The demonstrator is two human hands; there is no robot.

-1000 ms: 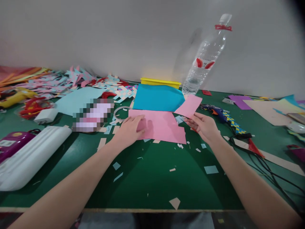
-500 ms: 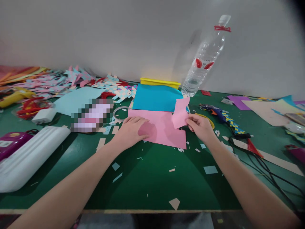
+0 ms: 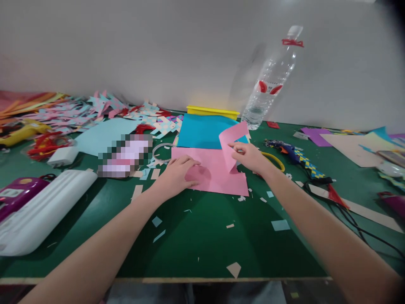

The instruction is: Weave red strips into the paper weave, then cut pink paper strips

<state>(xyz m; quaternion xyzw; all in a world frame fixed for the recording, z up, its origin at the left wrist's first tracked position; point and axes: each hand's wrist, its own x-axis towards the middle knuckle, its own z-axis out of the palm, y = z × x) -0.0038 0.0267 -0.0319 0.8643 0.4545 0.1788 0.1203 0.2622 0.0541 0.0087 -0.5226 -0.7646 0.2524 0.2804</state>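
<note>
A pink paper sheet (image 3: pixel 218 179) lies flat on the green table (image 3: pixel 202 245). My left hand (image 3: pixel 177 175) rests palm down on its left part, fingers spread. My right hand (image 3: pixel 248 155) pinches a smaller pink paper piece (image 3: pixel 230 141) and holds it up, curled, over the sheet's right side. A blue paper sheet (image 3: pixel 202 131) lies just behind the pink one.
A tilted clear water bottle (image 3: pixel 272 82) and a yellow tray (image 3: pixel 212 111) stand at the back. Woven paper pieces (image 3: pixel 95 110) pile at the back left. A white case (image 3: pixel 41 209) lies left. Cables (image 3: pixel 351 215), a glue gun (image 3: pixel 286 148) and yellow-handled scissors (image 3: pixel 274 159) are right. Scraps litter the table.
My right hand picked the small pink piece up off the table and carried it left over the big pink sheet. My left hand stayed pressed on the sheet.
</note>
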